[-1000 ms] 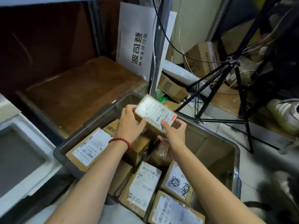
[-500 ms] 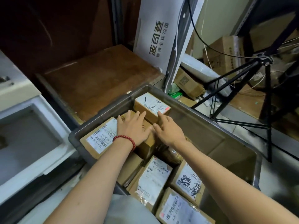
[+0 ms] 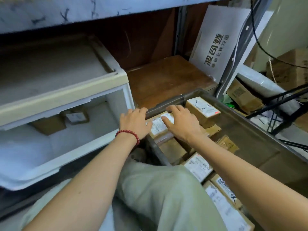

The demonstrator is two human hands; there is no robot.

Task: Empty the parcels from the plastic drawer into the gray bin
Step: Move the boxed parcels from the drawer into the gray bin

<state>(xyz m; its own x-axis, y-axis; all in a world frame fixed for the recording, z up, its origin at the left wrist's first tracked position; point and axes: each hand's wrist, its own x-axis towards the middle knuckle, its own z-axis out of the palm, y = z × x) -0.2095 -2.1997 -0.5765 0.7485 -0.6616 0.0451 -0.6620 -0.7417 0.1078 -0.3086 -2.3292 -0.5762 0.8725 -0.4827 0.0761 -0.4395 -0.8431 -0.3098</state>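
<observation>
parcels point(image 3: 202, 109) fill the gray bin point(image 3: 260, 139) on the right: brown cardboard boxes with white shipping labels, packed close, one small box sitting highest near the bin's far corner and a labelled box point(image 3: 159, 126) just beside it toward the near-left rim. two more parcels point(image 3: 76, 116) lie at the back of the white plastic drawer point(image 3: 70, 157), which stands pulled out on the left, well apart from the ones in the bin. right hand point(image 3: 182, 121) lies flat on the labelled box, fingers spread and loose, gripping nothing. left hand point(image 3: 135, 122), with a red bead bracelet point(image 3: 129, 134) at the wrist, hangs over the bin's left rim with fingers slack and empty; whether it touches the rim is unclear. knee in pale green trousers point(image 3: 165, 194) sits between the forearms. brown wooden shelf board point(image 3: 166, 79) and a white printed carton point(image 3: 216, 45) stand behind the bin, black tripod legs point(image 3: 283, 104) to its right.
</observation>
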